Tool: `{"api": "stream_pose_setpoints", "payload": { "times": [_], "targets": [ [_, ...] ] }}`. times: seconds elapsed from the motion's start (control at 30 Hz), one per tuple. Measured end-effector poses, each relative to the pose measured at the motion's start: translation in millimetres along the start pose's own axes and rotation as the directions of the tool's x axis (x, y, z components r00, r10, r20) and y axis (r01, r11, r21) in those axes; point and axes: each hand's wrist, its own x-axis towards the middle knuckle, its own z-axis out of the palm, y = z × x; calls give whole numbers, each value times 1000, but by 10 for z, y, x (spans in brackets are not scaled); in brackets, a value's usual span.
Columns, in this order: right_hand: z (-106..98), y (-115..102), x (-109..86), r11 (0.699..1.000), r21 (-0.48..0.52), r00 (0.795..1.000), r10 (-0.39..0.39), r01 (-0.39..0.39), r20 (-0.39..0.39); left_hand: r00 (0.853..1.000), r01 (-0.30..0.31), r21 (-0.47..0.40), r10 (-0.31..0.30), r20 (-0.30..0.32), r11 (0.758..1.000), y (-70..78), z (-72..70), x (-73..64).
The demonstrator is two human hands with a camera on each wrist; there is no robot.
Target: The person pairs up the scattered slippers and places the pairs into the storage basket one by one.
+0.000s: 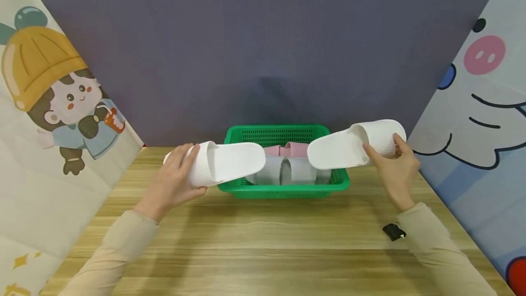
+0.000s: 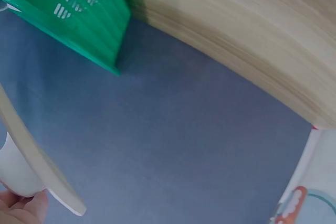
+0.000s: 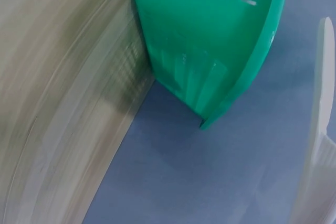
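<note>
A white slide slipper point(image 1: 236, 161) is gripped at its ribbed strap by my left hand point(image 1: 174, 179), its toe-to-heel length pointing inward over the left side of a green basket point(image 1: 283, 191). My right hand point(image 1: 396, 170) pinches the strap of another white slide slipper point(image 1: 334, 150), held above the basket's right side. Inside the basket lie grey slippers point(image 1: 302, 171) in front and pink slippers point(image 1: 297, 150) behind them. In the left wrist view, fingertips point(image 2: 34, 208) show against the slipper point(image 2: 18, 166). The right wrist view shows the other slipper point(image 3: 323, 177), with that hand out of frame.
The basket stands on a wood-grain table point(image 1: 263, 250) against a dark grey-blue wall panel point(image 1: 263, 49). A small black object point(image 1: 393, 231) lies near my right sleeve. Cartoon-printed panels point(image 1: 33, 186) flank both sides.
</note>
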Motion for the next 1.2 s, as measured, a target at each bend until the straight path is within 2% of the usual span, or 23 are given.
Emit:
{"api": "stream_pose_setpoints", "payload": {
  "times": [0.13,0.3,0.5,0.77,0.93,1.2],
  "targets": [
    [47,-37,-89,999,-5,998,-49,48,-46,1000,-14,-19,14,4,1000,65,41,54],
    [106,-90,-193,993,38,991,-106,109,-86,999,-42,-22,42,1,999,145,78,128],
    [140,-184,-302,989,86,989,-116,124,-96,997,-79,-27,79,-9,997,197,113,183],
    [184,-324,-430,986,135,992,-88,100,-91,996,-84,-56,85,5,995,269,131,228],
    [217,-423,-533,988,137,997,-71,76,-44,995,-93,-67,95,28,993,334,154,260],
    [301,-527,-687,986,168,999,-27,24,17,994,-110,-85,112,13,990,409,167,269]
  ]
}}
